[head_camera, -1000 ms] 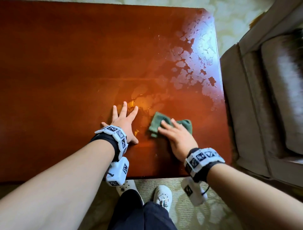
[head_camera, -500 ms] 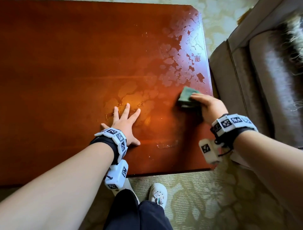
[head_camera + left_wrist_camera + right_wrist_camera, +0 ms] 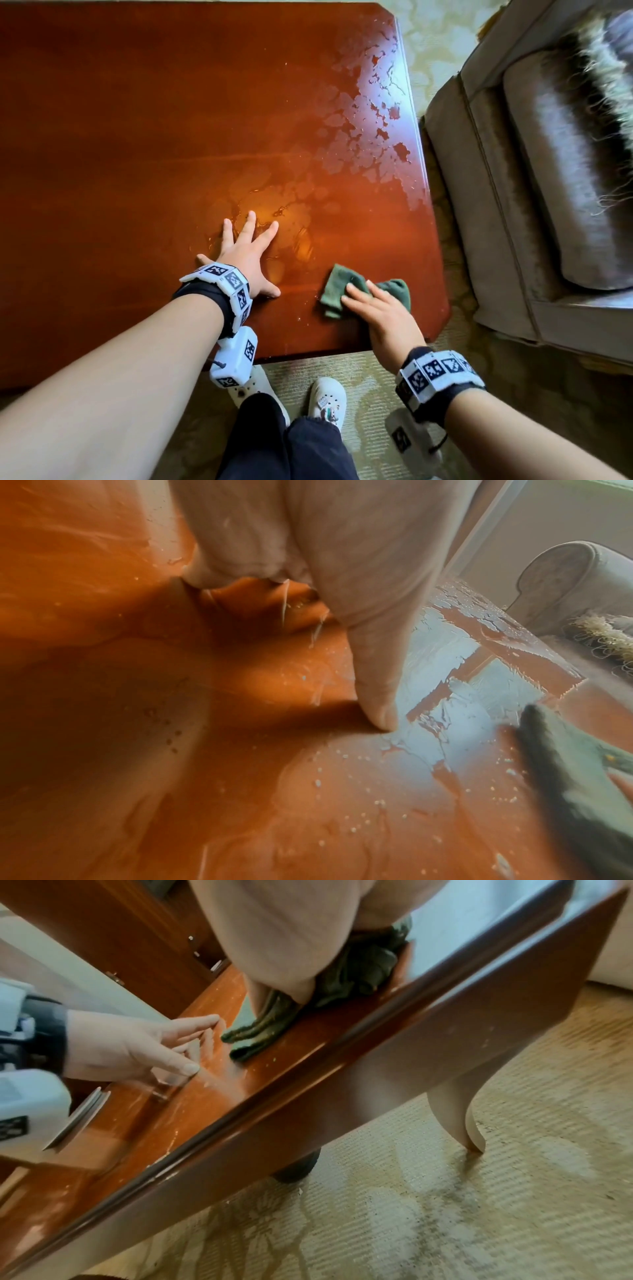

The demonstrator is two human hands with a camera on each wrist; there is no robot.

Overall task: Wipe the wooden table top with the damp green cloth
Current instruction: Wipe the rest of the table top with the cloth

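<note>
The glossy wooden table top [image 3: 137, 137] fills most of the head view, with wet patches [image 3: 370, 113] along its right side. A crumpled green cloth [image 3: 334, 286] lies near the table's front right corner. My right hand [image 3: 376, 308] presses flat on the cloth with straight fingers; the cloth [image 3: 363, 969] bunches under my palm in the right wrist view. My left hand [image 3: 246, 253] rests flat on the wood to the cloth's left, fingers spread. In the left wrist view my thumb [image 3: 377, 685] touches the wet surface, and the cloth [image 3: 575, 777] shows blurred at the right.
A grey-brown upholstered sofa [image 3: 534, 192] stands close to the table's right edge. Patterned carpet [image 3: 359, 373] lies below the front edge, where my white shoes [image 3: 325, 397] stand. A curved table leg [image 3: 455, 1110] shows in the right wrist view.
My right hand has dragged the cloth from the table's right edge back toward the front and left. The left hand has stayed planted on the wood.
</note>
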